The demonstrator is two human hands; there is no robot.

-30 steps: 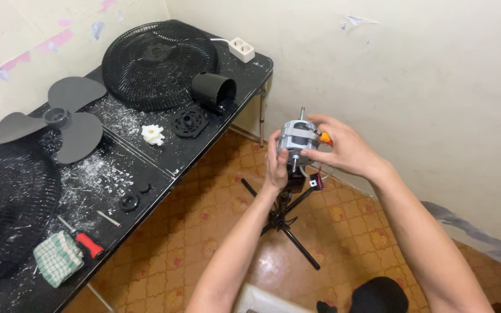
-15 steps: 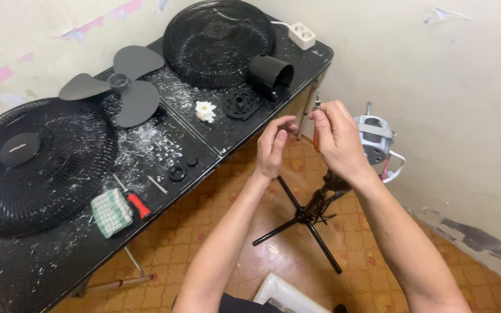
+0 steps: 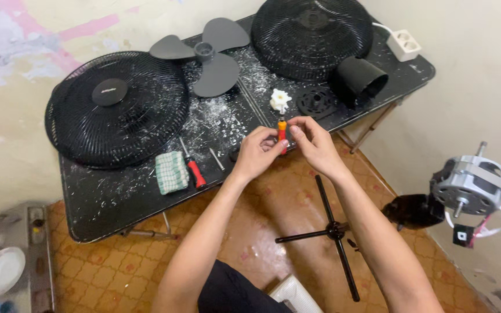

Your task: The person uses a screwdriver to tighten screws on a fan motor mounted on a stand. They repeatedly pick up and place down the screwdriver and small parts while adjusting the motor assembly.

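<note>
My left hand point(image 3: 256, 153) and my right hand point(image 3: 315, 142) meet over the front edge of the black table point(image 3: 105, 197). Between their fingertips they pinch a small orange-handled screwdriver point(image 3: 282, 128), held upright. Just behind it on the table lies a white plastic nut point(image 3: 280, 99). The grey fan motor point(image 3: 472, 185) stands apart at the right on its stand, with loose wires hanging below, and neither hand touches it.
On the table lie two black fan grilles point(image 3: 117, 107) point(image 3: 311, 35), a grey three-blade propeller point(image 3: 207, 49), a black motor cover point(image 3: 359, 78), a round black ring point(image 3: 315, 101), a red-handled screwdriver point(image 3: 192, 168), a green checked cloth point(image 3: 171, 171) and a white power strip point(image 3: 406, 43). The stand's cross base point(image 3: 334, 232) rests on the tiled floor.
Both hands have left the fan motor and come over the table's front edge with the orange screwdriver between them. The view has swung towards the table.
</note>
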